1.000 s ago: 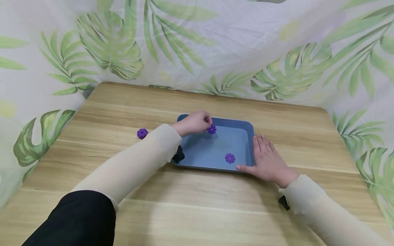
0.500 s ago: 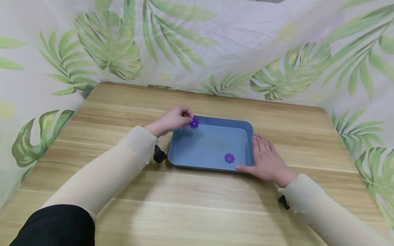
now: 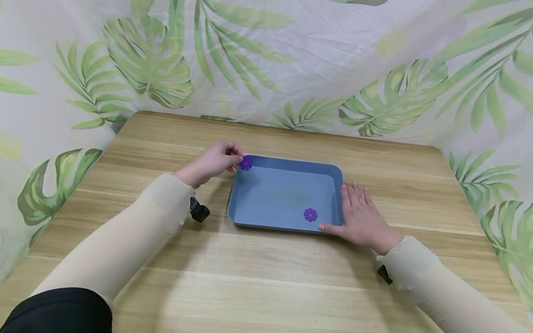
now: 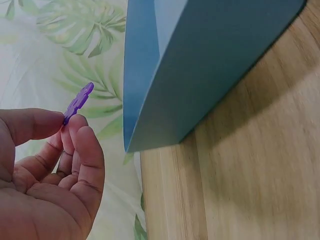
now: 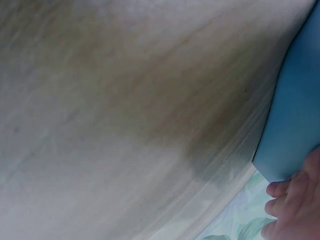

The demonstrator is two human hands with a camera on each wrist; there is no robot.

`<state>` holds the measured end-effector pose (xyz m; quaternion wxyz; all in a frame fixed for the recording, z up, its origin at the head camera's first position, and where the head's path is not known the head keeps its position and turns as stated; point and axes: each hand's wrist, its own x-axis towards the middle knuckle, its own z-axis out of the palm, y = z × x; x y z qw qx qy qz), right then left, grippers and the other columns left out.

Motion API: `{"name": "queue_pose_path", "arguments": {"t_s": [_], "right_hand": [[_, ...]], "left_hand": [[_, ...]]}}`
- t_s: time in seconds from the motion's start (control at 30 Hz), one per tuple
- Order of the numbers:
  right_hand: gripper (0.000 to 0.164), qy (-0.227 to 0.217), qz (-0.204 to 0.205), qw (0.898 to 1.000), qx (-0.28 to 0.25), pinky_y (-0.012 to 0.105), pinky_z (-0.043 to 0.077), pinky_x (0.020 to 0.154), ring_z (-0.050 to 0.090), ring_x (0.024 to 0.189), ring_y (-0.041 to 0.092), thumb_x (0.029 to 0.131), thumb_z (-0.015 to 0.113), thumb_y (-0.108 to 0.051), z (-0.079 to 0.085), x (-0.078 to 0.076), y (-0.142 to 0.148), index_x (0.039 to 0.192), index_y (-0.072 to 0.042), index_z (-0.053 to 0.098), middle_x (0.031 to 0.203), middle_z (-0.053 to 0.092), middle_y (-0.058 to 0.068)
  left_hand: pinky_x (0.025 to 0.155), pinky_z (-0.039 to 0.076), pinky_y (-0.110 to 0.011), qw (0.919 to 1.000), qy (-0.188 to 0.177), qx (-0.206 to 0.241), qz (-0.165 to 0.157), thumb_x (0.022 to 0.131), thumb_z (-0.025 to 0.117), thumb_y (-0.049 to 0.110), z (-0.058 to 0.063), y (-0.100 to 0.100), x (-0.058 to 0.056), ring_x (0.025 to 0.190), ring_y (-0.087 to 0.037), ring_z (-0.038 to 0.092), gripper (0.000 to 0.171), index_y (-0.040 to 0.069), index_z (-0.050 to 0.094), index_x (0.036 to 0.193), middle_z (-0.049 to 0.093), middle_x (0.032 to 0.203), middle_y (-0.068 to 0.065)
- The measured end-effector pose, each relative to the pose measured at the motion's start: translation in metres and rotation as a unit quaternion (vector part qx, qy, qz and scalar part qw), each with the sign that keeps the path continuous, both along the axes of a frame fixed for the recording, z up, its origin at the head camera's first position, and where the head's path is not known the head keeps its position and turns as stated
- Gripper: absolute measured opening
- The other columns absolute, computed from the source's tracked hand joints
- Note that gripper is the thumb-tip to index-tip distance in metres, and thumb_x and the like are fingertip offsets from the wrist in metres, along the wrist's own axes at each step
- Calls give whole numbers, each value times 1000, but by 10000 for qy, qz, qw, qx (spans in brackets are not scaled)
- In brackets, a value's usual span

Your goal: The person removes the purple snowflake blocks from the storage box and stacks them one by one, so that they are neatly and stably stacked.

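Between thumb and fingertips, my left hand pinches a purple notched plastic disc, shaped like a snowflake building piece. It overlaps the far left corner of a blue tray in the head view. Seen from the left wrist, the disc is edge-on, to the left of the tray's wall. A second purple disc lies in the tray near its front right. My right hand rests at the tray's right end, fingers straight along the outer side and thumb at the front rim.
Wood-grain table extends all around the tray. Behind it hangs a white cloth with green leaf prints. A black wrist camera hangs under the left sleeve, close to the table.
My left hand has moved left with the pinched disc, from over the tray to its far left corner. The purple piece seen on the table at left is now hidden. My right hand stays put.
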<state>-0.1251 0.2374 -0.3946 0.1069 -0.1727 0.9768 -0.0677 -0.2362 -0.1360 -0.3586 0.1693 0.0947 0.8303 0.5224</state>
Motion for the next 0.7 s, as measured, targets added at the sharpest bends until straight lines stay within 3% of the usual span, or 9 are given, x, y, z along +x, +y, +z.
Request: {"name": "queue_pose_path", "arguments": {"t_s": [0.23, 0.5, 0.7], "right_hand": [[122, -36, 3, 10000, -66, 63, 2, 122, 5, 152, 51, 91, 59, -73, -1, -1, 1, 154, 20, 13, 162, 12, 38], [123, -79, -26, 9999, -73, 63, 1, 122, 4, 152, 51, 91, 58, -74, -2, -1, 3, 155, 19, 11, 163, 11, 37], [122, -79, -22, 9999, -67, 63, 2, 122, 4, 153, 50, 91, 59, -73, -2, -2, 3, 155, 19, 11, 163, 11, 37]], "left_hand": [[88, 56, -43, 10000, -12, 4, 96, 106, 51, 2, 3, -13, 2, 91, -27, 62, 16, -11, 58, 113, 62, 103, -16], [82, 56, -27, 9993, -191, 56, 309, 108, 47, 3, 11, -43, 1, 86, -13, 60, 34, -17, 49, 136, 61, 107, -13], [75, 55, -22, 9987, -182, 45, 478, 107, 47, 2, 9, -65, 0, 83, -9, 60, 32, -16, 51, 133, 61, 101, -7]]}}
